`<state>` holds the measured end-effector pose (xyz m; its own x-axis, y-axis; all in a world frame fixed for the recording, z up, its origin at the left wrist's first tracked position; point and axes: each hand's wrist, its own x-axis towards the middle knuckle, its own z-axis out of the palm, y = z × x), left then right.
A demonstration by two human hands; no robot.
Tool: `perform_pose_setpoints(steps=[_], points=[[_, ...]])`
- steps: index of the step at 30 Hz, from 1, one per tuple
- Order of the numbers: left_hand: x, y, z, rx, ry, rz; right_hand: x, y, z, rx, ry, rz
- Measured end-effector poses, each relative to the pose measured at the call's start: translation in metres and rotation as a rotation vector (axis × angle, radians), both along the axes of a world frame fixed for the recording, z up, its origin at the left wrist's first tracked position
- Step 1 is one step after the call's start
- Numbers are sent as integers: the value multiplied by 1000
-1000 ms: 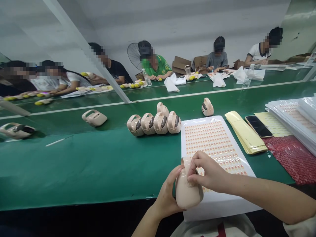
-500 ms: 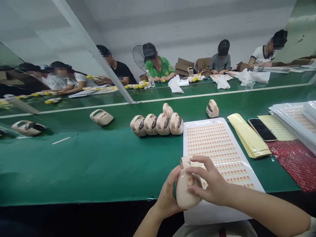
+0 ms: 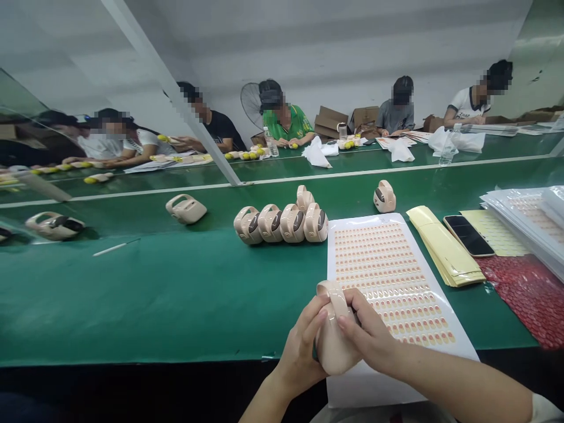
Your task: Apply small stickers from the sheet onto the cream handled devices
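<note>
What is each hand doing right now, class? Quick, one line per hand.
Left hand: closed around the beige device, holding it.
Right hand: closed on the same device's other side.

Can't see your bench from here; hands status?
Left hand and right hand both on beige device, near its handle. Sticker sheet partly hidden behind right hand. Nothing visibly blocking.

A long green bench (image 3: pixel 176 305) carries a row of four beige handled devices (image 3: pixel 291 228), a thin white tool (image 3: pixel 107 250) left of them, and, to the right, a sticker sheet (image 3: pixel 374 258) overhanging the near edge, yellow strips (image 3: pixel 445 247) and red wrap (image 3: pixel 520 294).
</note>
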<state>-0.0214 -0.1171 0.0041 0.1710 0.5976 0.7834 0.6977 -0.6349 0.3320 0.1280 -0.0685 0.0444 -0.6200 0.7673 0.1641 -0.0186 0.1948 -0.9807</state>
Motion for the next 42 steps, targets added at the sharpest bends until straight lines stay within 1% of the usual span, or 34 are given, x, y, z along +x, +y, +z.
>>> perform_pose_setpoints(steps=[2,3,4,5,6,7,8,9,10,11,12,13,15,17,18,20,21,24,27,31,36,39,42], points=[[-2,-1,-4,-10,-7,9,-4,2,-1,7,-12,-55],[-4,-2,-6,-60,-32,4,-6,3,-1,30,-22,-69],[-6,-4,-7,-145,-83,-17,-8,5,0,76,-28,-73],[-8,-7,-8,-255,-164,-60,-10,6,0,158,-25,-69],[-10,-9,-6,-371,-284,-128,-13,7,0,279,-11,-59],[-11,-12,-2,-473,-449,-209,-17,7,0,432,8,-39],[-13,-14,4,-549,-655,-283,-22,7,-1,602,23,-13],[-14,-15,12,-597,-884,-313,-28,7,-2,774,32,9],[-15,-15,21,-631,-1107,-280,-36,8,-5,933,31,30],[-18,-14,30,-667,-1293,-199,-43,9,-7,1064,23,52],[-21,-13,39,-696,-1431,-77,-50,11,-10,1160,9,79],[-27,-10,47,-712,-1515,59,-56,15,-14,1225,-6,109],[-48,-4,57,-677,-1576,290,-64,27,-22,1267,-49,167],[-79,4,61,-593,-1545,445,-64,43,-34,1216,-116,167],[-97,9,62,-568,-1478,516,-61,52,-41,1164,-154,141],[-137,22,62,-559,-1229,661,-56,67,-58,1012,-229,71],[-156,30,61,-554,-1164,709,-54,73,-66,924,-258,42],[-209,59,60,-532,-1056,865,-52,81,-82,683,-324,0],[-247,92,58,-546,-936,1006,-52,80,-87,568,-349,3],[-277,135,56,-631,-744,1064,-53,80,-90,522,-368,62],[-298,178,51,-708,-605,1084,-53,84,-89,515,-392,126],[-305,196,47,-760,-559,1043,-53,87,-85,514,-414,147],[-308,203,46,-801,-531,1011,-54,86,-85,531,-420,147]])
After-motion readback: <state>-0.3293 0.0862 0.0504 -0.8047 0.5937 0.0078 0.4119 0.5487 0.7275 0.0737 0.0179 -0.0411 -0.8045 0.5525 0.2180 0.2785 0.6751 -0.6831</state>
